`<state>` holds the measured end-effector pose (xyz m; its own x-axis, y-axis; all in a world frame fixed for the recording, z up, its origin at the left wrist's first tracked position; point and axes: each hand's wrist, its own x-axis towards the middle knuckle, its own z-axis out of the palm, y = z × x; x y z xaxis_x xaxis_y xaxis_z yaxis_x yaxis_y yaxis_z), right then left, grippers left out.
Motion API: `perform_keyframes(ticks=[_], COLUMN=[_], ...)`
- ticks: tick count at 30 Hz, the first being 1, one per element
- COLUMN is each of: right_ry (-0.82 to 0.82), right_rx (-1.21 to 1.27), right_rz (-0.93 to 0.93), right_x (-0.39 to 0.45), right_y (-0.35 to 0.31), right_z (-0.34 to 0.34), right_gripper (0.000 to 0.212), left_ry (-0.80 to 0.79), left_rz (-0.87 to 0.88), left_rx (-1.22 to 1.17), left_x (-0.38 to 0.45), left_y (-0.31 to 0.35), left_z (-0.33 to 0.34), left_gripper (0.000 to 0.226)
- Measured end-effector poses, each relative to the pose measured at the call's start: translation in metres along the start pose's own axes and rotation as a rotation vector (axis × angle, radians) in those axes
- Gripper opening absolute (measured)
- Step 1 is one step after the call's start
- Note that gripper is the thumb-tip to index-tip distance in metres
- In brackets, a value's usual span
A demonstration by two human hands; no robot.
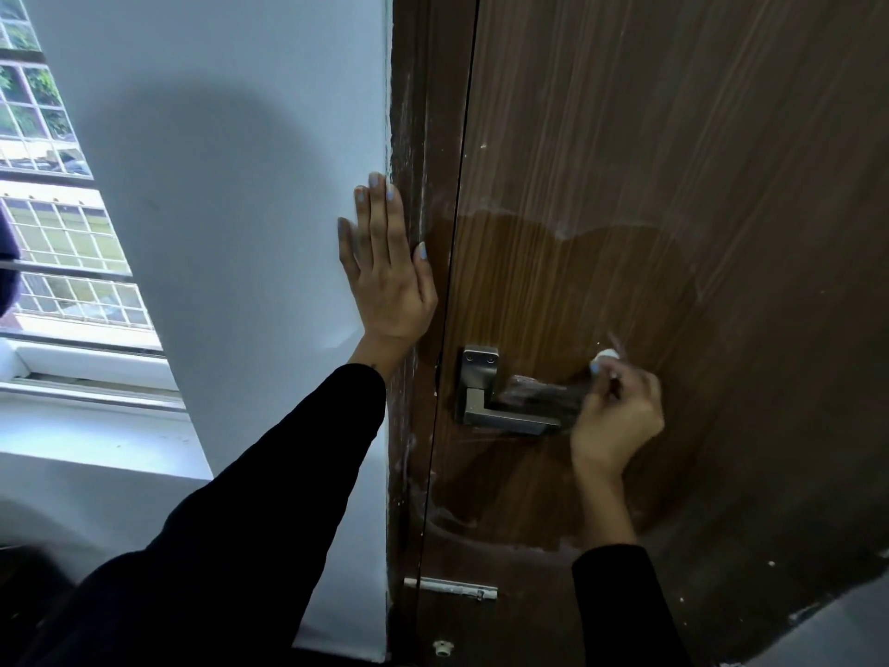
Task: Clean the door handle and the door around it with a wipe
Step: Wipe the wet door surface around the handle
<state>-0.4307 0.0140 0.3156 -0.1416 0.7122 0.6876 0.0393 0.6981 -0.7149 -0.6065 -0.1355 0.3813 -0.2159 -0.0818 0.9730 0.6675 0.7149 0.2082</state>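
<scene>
A dark wooden door (673, 161) fills the right side, with a wet, darker patch around a silver lever handle (500, 411). My right hand (618, 416) is closed over the free end of the lever, and a small bit of white wipe (607, 356) sticks out above the fingers. My left hand (385, 272) lies flat, fingers spread upward, against the white wall (240, 209) right beside the brown door frame (409, 137). Both arms wear black sleeves.
A barred window (57, 223) with a white sill is at the far left. A small metal latch plate (452, 589) sits on the frame below the handle. White specks and smears mark the door and frame.
</scene>
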Motion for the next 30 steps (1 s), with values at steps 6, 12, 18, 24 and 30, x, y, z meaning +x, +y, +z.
perform_keyframes(ticks=[6, 12, 18, 24, 30], right_ry=[-0.167, 0.090, -0.210, 0.050, -0.268], right_rx=[0.005, 0.050, -0.030, 0.036, -0.033], right_rz=[-0.200, 0.021, -0.225, 0.166, -0.009], right_x=[-0.009, 0.009, -0.011, -0.001, -0.015], right_y=[-0.010, -0.004, -0.012, 0.003, -0.012], right_z=[0.009, -0.004, 0.006, -0.007, 0.004], right_gripper=[0.022, 0.024, 0.031, 0.025, 0.020], left_ry=[0.005, 0.006, 0.007, 0.014, 0.009], left_rz=[0.015, 0.013, 0.011, 0.017, 0.018], left_rx=[-0.022, -0.026, -0.028, -0.023, -0.034], left_x=[0.000, -0.001, 0.000, -0.001, 0.000], left_y=[-0.001, -0.001, -0.002, -0.002, -0.002], left_z=[-0.001, 0.000, 0.000, 0.001, 0.000], left_gripper=[0.055, 0.055, 0.055, 0.055, 0.055])
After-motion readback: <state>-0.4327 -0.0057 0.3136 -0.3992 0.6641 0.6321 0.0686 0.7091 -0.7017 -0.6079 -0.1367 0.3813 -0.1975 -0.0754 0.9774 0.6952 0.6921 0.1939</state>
